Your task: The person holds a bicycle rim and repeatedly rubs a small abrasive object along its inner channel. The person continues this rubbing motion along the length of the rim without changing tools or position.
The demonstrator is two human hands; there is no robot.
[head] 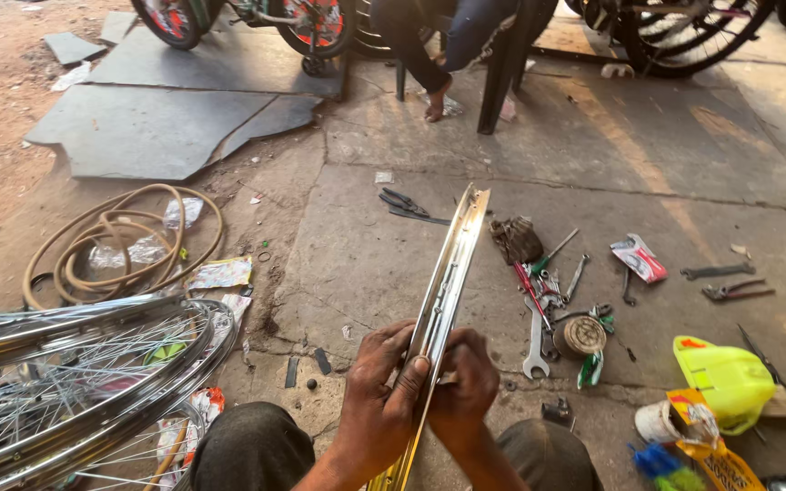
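Warm low daylight, sharp, wide-angle edge bending.

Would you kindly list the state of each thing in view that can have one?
Bare wheel rim: held edge-on, without spokes.
Left hand: gripping the rim.
Right hand: gripping the rim from the other side.
Spoked wheels: lying stacked flat on the ground.
Hose: coiled on the ground.
Scissors: lying closed.
Pliers: lying slightly open.
Yellow container: tipped on its side.

1. A shiny metal rim [448, 282] is seen edge-on, bare of spokes and tyre.
2. It is held upright, tilted away, rising from between the knees.
3. Spoke holes are seen along its inner channel.
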